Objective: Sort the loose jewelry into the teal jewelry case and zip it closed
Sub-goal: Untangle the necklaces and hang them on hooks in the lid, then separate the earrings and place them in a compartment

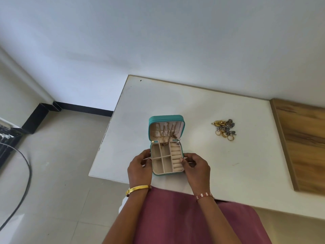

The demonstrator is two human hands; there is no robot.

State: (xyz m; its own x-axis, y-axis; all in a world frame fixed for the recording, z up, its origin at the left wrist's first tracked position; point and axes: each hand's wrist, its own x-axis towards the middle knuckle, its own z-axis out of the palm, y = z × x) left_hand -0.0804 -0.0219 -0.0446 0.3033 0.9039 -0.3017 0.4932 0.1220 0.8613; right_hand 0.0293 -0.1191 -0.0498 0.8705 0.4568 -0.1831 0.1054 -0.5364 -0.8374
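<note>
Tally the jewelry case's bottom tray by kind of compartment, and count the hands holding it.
Square open compartments in the teal jewelry case: 4
Ring-roll column on the tray's right side: 1
Hands holding the case, left hand and right hand: 2
Total: 7

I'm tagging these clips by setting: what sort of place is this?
Probably a room in a home: a white table pushed against a plain wall, a tiled floor with dark skirting, and a teal jewelry case open on the table.
</note>
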